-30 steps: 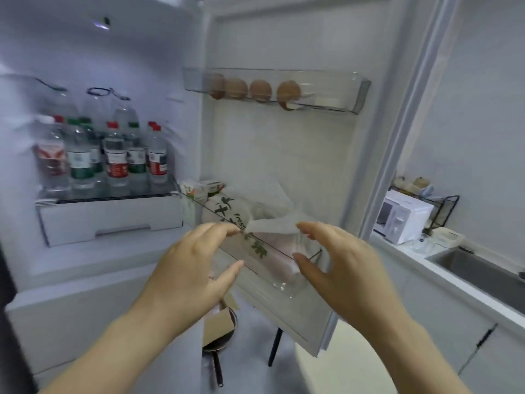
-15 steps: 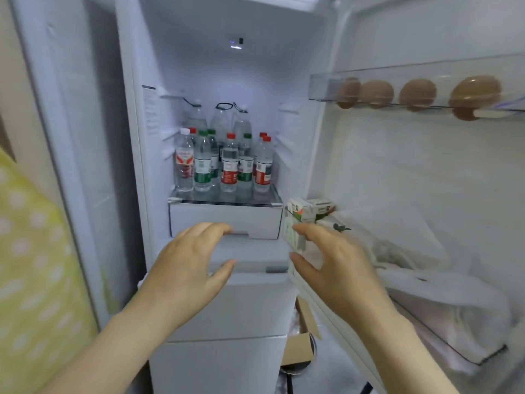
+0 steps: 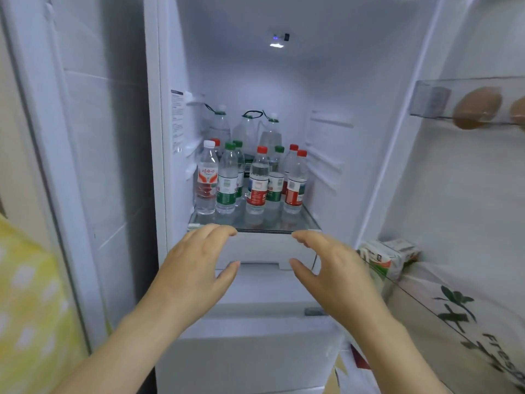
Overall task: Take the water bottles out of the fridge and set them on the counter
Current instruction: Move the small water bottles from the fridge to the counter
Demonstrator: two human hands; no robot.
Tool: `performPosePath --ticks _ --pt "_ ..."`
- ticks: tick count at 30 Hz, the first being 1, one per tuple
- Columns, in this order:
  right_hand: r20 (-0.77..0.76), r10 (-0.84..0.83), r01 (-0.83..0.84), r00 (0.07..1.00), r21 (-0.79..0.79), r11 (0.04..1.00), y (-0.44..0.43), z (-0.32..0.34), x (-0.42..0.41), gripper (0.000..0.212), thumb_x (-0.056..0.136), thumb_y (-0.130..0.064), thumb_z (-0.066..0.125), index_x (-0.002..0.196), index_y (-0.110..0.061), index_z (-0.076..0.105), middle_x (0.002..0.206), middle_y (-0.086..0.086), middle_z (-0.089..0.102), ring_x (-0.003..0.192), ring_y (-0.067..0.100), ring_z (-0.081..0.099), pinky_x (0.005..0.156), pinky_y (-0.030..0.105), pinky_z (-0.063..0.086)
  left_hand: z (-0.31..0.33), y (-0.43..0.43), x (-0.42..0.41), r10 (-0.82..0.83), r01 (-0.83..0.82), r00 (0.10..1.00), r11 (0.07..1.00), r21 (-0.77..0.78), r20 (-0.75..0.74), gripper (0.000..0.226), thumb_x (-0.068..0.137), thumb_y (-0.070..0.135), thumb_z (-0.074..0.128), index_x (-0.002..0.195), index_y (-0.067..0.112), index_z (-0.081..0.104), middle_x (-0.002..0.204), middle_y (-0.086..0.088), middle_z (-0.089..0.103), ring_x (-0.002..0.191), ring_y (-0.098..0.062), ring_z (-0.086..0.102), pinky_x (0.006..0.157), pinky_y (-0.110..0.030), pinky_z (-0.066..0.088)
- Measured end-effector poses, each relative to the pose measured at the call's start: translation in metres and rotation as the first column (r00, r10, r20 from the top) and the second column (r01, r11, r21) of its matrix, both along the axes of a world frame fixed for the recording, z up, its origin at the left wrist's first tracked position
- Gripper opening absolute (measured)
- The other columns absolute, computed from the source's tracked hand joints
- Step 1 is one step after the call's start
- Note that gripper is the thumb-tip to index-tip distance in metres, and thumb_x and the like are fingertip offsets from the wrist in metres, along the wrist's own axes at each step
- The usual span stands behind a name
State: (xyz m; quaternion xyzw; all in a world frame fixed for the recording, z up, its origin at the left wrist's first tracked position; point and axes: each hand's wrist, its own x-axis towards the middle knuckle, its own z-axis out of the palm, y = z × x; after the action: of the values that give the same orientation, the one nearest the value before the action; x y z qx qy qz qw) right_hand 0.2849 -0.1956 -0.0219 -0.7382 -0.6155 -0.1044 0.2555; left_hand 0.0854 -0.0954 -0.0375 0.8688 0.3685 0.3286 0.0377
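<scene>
Water bottles (image 3: 250, 177) stand at shelf (image 3: 308, 220) front edge; left hand (image 3: 196, 268) and right hand (image 3: 332, 271) empty, fingers loose. Grip front bottles by body first.

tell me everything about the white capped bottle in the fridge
The white-capped bottle stands upright at the front left of the glass shelf, near the fridge's left wall. Clear plastic, cap on, red-and-white label round its middle. A green-capped bottle stands close on its right, contact unclear. Neither the left hand nor the right hand touches it.
</scene>
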Motion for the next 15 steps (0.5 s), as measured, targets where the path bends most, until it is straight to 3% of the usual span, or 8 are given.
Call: performPosePath --ticks 8,15 --pt "-0.066 0.066 -0.067 0.996 -0.01 0.998 0.096 -0.015 0.014 0.046 0.094 -0.032 0.063 0.138 -0.025 0.053 0.134 -0.01 0.06 0.125 0.01 0.054 0.101 0.022 0.039 -0.008 0.076 0.026 0.06 -0.059 0.998 0.998 -0.034 0.011 0.046 0.088 0.033 0.061 0.132 0.023 0.05 0.13 0.008 0.053 0.12 -0.015 0.049 0.098 -0.023 0.034" --pt "-0.136 0.121 -0.114 0.983 0.056 0.992 0.174 -0.018 0.05 0.043 0.091 -0.029 0.065 0.134 -0.026 0.057 0.122 -0.011 0.065 0.106 0.006 0.059 0.078 0.01 0.036 -0.002 0.128 0.06 0.146 -0.146 0.989 0.989 -0.029 0.028 0.044 0.089 0.032 0.06 0.131 0.022 0.049 0.127 0.005 0.055 0.115 -0.018 0.05 0.093 -0.026 0.038"
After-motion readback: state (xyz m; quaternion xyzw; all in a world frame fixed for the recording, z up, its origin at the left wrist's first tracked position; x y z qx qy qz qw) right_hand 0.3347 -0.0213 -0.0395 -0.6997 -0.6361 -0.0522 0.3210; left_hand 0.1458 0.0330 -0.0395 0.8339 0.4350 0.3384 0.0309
